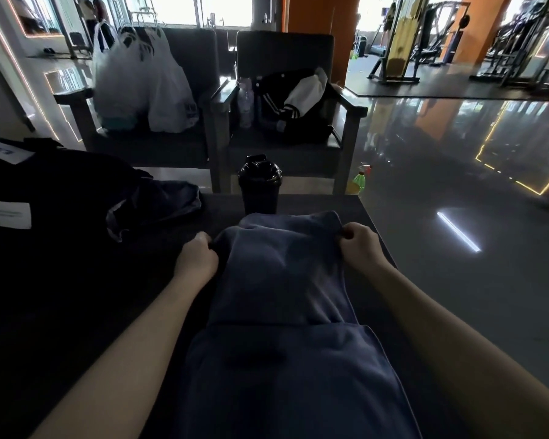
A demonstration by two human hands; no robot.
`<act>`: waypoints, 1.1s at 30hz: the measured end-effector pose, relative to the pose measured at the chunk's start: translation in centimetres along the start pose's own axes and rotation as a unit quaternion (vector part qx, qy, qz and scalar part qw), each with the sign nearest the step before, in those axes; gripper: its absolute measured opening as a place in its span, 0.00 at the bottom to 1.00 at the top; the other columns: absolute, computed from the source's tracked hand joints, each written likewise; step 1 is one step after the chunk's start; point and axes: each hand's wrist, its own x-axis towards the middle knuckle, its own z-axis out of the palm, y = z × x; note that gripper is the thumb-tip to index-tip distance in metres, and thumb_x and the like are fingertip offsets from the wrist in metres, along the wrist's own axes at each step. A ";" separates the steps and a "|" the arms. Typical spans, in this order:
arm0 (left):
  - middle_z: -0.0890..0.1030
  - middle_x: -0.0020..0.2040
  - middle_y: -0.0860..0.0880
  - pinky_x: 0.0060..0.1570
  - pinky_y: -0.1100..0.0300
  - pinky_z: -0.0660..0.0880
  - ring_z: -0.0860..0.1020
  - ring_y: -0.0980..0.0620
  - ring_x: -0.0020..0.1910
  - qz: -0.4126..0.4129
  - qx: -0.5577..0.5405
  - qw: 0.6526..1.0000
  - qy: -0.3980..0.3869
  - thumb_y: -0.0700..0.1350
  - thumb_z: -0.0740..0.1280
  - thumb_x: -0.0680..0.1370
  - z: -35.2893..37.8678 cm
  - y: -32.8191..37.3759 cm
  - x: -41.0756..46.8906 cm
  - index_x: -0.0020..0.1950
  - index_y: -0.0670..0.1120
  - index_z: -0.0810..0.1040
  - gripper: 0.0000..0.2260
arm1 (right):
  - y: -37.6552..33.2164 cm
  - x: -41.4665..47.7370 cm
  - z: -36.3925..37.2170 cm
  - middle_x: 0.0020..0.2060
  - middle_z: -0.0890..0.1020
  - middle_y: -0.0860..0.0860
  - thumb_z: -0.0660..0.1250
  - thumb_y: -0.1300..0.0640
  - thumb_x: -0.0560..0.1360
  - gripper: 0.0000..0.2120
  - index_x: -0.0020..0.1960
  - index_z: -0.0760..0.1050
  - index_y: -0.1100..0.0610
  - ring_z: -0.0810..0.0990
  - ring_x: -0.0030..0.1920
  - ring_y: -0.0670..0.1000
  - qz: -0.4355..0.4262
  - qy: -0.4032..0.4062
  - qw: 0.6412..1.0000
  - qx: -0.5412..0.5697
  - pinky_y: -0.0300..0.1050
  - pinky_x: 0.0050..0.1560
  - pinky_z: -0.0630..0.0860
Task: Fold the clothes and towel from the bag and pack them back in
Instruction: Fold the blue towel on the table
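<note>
Because the black shaker bottle [260, 185] stands just behind the far edge of the blue-grey towel [282, 280], touching or nearly touching it, a knock is the first risk: if the cloth is lifted or flicked forward during the next fold, the bottle could be tipped over on the tabletop [86, 296]. A second risk is judged to lie at the right, where the tabletop's edge runs close beside the towel; cloth drawn that way could slide off toward the floor [457, 191]. A third is an uneven fold, since the near layer lies wider than the upper one and the two corners are held at slightly different heights.

The towel is spread lengthwise on the tabletop between the forearms, already doubled at least once, with a fold line seen across its middle. Its far left corner is pinched by the left hand [197, 256], whose fingers are curled tight around the cloth. Its far right corner is gripped by the right hand [360, 245], fingers likewise closed onto the edge. Dark clothing [159, 201] and the dark bag [45, 191] lie at the left, well apart from the towel.
</note>
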 end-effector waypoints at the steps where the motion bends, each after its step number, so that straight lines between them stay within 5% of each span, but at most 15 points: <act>1: 0.77 0.53 0.43 0.43 0.55 0.69 0.73 0.49 0.45 -0.010 -0.031 0.999 0.014 0.36 0.58 0.78 -0.6 0.3 -0.3 0.59 0.41 0.73 0.11 | -0.2 -0.4 -0.5 0.41 0.79 0.54 0.61 0.65 0.74 0.08 0.48 0.78 0.62 0.76 0.44 0.53 -0.009 0.010 1.000 0.009 0.41 0.41 0.67; 6: 0.78 0.53 0.41 0.42 0.58 0.69 0.74 0.49 0.46 -0.025 -0.135 0.989 0.054 0.35 0.64 0.76 -3.4 1.1 -2.1 0.57 0.40 0.75 0.10 | -1.0 -3.5 -3.1 0.36 0.79 0.53 0.61 0.70 0.73 0.09 0.44 0.75 0.58 0.78 0.31 0.51 -0.035 0.021 0.993 0.107 0.40 0.31 0.74; 8: 0.79 0.50 0.43 0.41 0.59 0.71 0.75 0.49 0.45 -0.023 -0.175 0.983 0.059 0.35 0.67 0.74 -4.5 1.0 -3.0 0.52 0.43 0.76 0.08 | -1.1 -4.7 -4.0 0.35 0.80 0.52 0.62 0.70 0.71 0.10 0.40 0.75 0.55 0.78 0.33 0.50 -0.025 0.020 0.992 0.124 0.41 0.35 0.76; 12: 0.78 0.40 0.50 0.36 0.67 0.70 0.77 0.50 0.43 0.038 -0.211 0.974 0.075 0.32 0.69 0.71 -6.7 0.7 -5.7 0.44 0.45 0.76 0.09 | -0.8 -7.2 -5.3 0.33 0.77 0.50 0.69 0.61 0.70 0.04 0.40 0.76 0.61 0.72 0.34 0.47 -0.022 0.002 0.995 0.102 0.40 0.35 0.68; 15: 0.77 0.38 0.52 0.38 0.70 0.69 0.76 0.51 0.42 0.084 -0.198 0.972 0.099 0.27 0.68 0.69 -8.4 0.6 -7.9 0.44 0.45 0.77 0.13 | 0.2 -9.5 -6.3 0.29 0.72 0.50 0.70 0.61 0.71 0.12 0.34 0.71 0.63 0.67 0.31 0.47 -0.074 0.017 0.995 0.071 0.39 0.32 0.63; 21: 0.76 0.42 0.49 0.37 0.72 0.67 0.74 0.55 0.39 0.169 -0.057 0.980 0.093 0.26 0.64 0.69 -9.6 -1.2 -13.8 0.52 0.43 0.80 0.18 | 3.3 -15.4 -7.0 0.31 0.73 0.51 0.73 0.69 0.66 0.11 0.31 0.72 0.62 0.71 0.30 0.46 -0.194 0.008 0.981 0.001 0.32 0.33 0.65; 25: 0.70 0.41 0.51 0.37 0.69 0.66 0.70 0.56 0.38 0.185 0.032 0.982 0.006 0.28 0.63 0.73 -7.6 -3.1 -18.2 0.60 0.41 0.78 0.19 | 5.3 -20.4 -6.4 0.31 0.71 0.43 0.73 0.69 0.67 0.21 0.31 0.67 0.46 0.72 0.30 0.42 -0.170 -0.070 0.983 -0.014 0.28 0.33 0.65; 30: 0.71 0.61 0.48 0.58 0.55 0.73 0.73 0.49 0.58 0.093 0.164 0.970 -0.151 0.36 0.60 0.77 -4.7 -4.6 -21.0 0.72 0.50 0.66 0.23 | 6.9 -23.2 -5.8 0.38 0.78 0.48 0.70 0.59 0.70 0.04 0.37 0.77 0.58 0.76 0.43 0.51 -0.132 -0.096 0.982 -0.094 0.41 0.40 0.71; 33: 0.66 0.64 0.48 0.61 0.51 0.70 0.68 0.47 0.64 0.082 0.224 0.950 -0.203 0.41 0.62 0.76 -4.5 -4.3 -21.3 0.71 0.53 0.64 0.24 | 5.9 -23.7 -5.4 0.45 0.82 0.47 0.67 0.49 0.72 0.10 0.47 0.81 0.54 0.75 0.51 0.52 -0.169 -0.043 0.957 -0.233 0.47 0.46 0.67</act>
